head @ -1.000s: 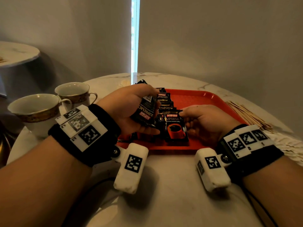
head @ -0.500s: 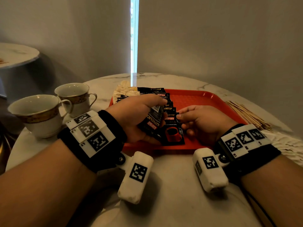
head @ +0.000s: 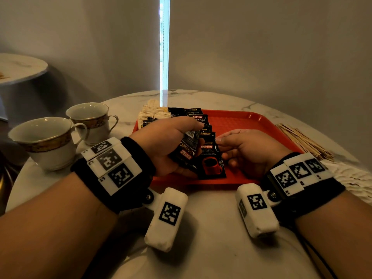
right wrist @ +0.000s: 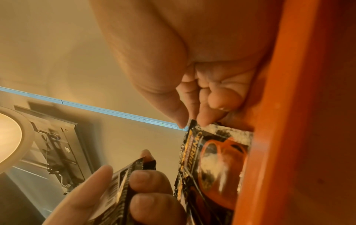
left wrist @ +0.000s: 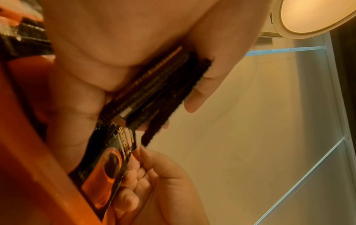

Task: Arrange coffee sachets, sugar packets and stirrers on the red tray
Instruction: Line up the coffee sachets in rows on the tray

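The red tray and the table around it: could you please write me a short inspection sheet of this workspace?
Surface: round marble table, pale with grey veins.
Job's things: red tray holds a row of overlapping black coffee sachets; nearest sachet lies at the tray's front edge. Pale packets at the tray's far left corner. Wooden stirrers lie on the table right of the tray.
Clutter: two gold-banded cups, left of the tray.
Grips: left hand holds a stack of sachets; right hand pinches the nearest sachet's top corner.
Cables: dark cable under the right forearm.
Surroundings: grey walls; second marble table far left.
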The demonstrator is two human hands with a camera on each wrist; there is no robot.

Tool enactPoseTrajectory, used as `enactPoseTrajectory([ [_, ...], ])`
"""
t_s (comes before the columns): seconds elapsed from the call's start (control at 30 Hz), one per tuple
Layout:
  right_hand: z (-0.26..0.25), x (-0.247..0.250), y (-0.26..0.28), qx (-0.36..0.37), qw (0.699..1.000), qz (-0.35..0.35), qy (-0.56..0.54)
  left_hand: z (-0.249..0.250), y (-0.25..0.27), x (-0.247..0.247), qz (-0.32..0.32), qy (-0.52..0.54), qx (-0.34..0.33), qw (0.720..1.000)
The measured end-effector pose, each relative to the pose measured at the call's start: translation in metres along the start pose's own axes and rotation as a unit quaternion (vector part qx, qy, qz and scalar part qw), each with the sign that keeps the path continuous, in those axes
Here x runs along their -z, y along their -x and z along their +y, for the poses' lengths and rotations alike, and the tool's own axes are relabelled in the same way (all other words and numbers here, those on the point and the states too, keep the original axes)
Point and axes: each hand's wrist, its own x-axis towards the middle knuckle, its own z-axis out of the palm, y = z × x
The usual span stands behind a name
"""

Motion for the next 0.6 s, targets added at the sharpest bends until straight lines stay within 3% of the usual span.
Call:
enactPoseTrajectory([
  [0.27, -0.001, 0.001, 0.0, -0.001, 1.0, 0.014, -0.002, 0.001, 0.001, 0.001, -0.001, -0.001, -0.009, 1.0],
  [0.4, -0.005, 0.004, 0.002, 0.009, 0.999, 0.038, -0.025, 0.009, 0.002, 0.01, -0.002, 0.025, -0.05, 0.998],
  [0.5, -0.01, 0.006, 0.003, 0.075, 0.996, 0.041, -0.029, 0.014, 0.003, 0.017, -0.025, 0.095, -0.078, 0.992],
  [0.6, -0.014, 0.002, 0.007, 0.144, 0.988, -0.007, -0.049, 0.014, 0.003, 0.018, -0.039, 0.154, -0.104, 0.982],
])
